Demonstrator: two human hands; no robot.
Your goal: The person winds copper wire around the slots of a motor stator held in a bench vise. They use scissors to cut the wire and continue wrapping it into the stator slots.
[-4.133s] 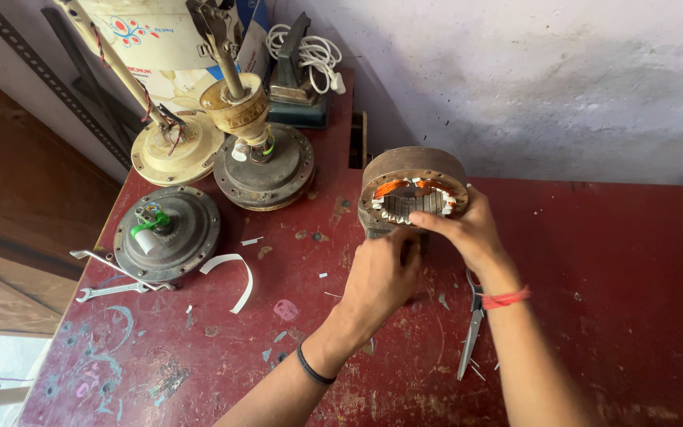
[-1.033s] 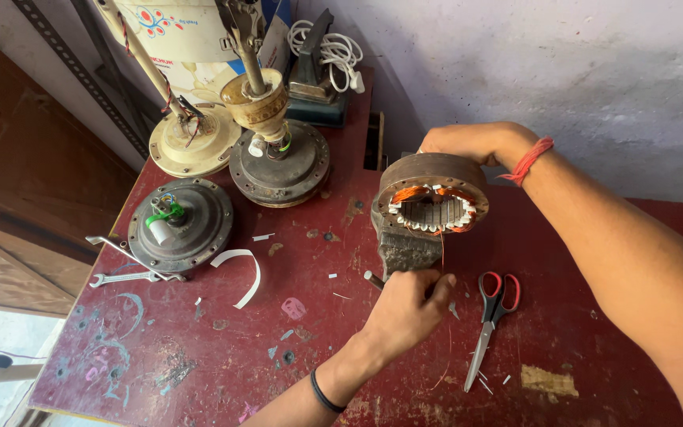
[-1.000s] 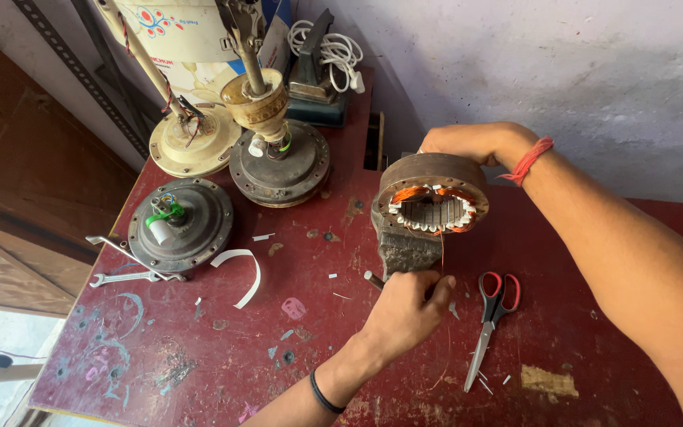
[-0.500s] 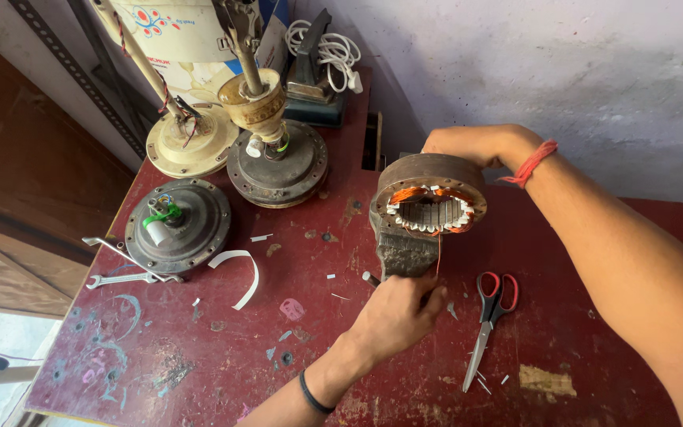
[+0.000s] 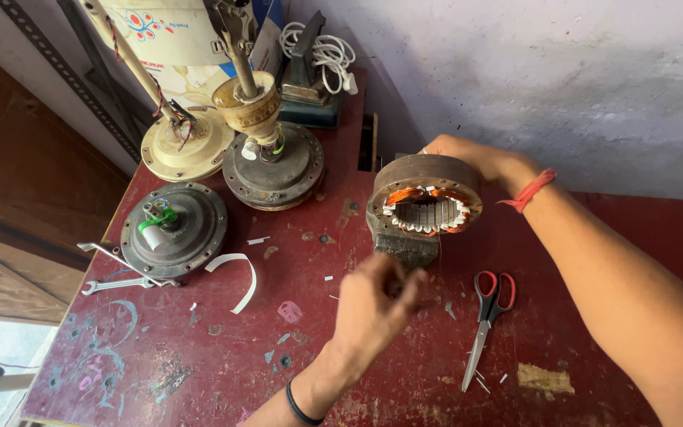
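The right hand (image 5: 456, 150) grips the far rim of a motor stator (image 5: 427, 204) standing on edge on the red desk (image 5: 626, 316). The left hand (image 5: 375, 304), fingers bunched and blurred, hovers just before the stator; whether it pinches anything cannot be told. Red-handled scissors (image 5: 488, 312) lie right of the left hand.

Scissors (image 5: 488, 312) right of stator (image 5: 427, 207)

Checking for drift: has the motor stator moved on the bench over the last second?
No. The motor stator sits on the same grey block, left of the scissors, right hand behind it.
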